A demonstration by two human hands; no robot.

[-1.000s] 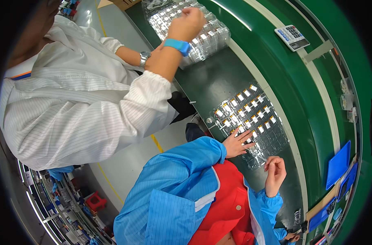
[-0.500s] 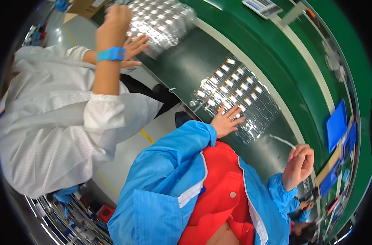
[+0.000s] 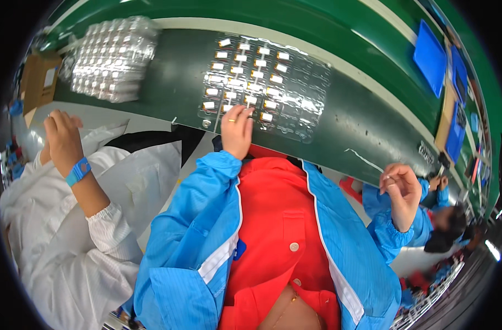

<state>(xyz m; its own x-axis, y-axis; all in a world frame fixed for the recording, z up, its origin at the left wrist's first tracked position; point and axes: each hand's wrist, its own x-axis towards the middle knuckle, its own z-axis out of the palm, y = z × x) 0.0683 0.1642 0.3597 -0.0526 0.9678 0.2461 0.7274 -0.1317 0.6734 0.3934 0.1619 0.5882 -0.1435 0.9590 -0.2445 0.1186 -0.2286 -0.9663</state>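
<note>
A clear plastic tray (image 3: pixel 295 82) with rows of small white and yellow parts lies on the dark green belt (image 3: pixel 366 126). My left hand (image 3: pixel 237 129) rests on the tray's near edge, fingers spread over the closest parts, holding nothing. My right hand (image 3: pixel 402 190) is raised off the belt at the right, away from the tray. Its fingers are curled with thumb and forefinger pinched; whether something small sits between them I cannot tell. Both arms wear blue sleeves over a red shirt.
A stack of clear filled trays (image 3: pixel 110 58) sits on the belt at the far left, beside a cardboard box (image 3: pixel 36 82). A co-worker in a white coat stands at my left, one hand (image 3: pixel 61 140) raised, with a blue wristband. Blue trays (image 3: pixel 430 55) lie far right; another person (image 3: pixel 446 223) works there.
The view has swung so the tray is now straight ahead. The co-worker's hands have left the tray stack and drawn back. My right hand has stayed raised off the belt.
</note>
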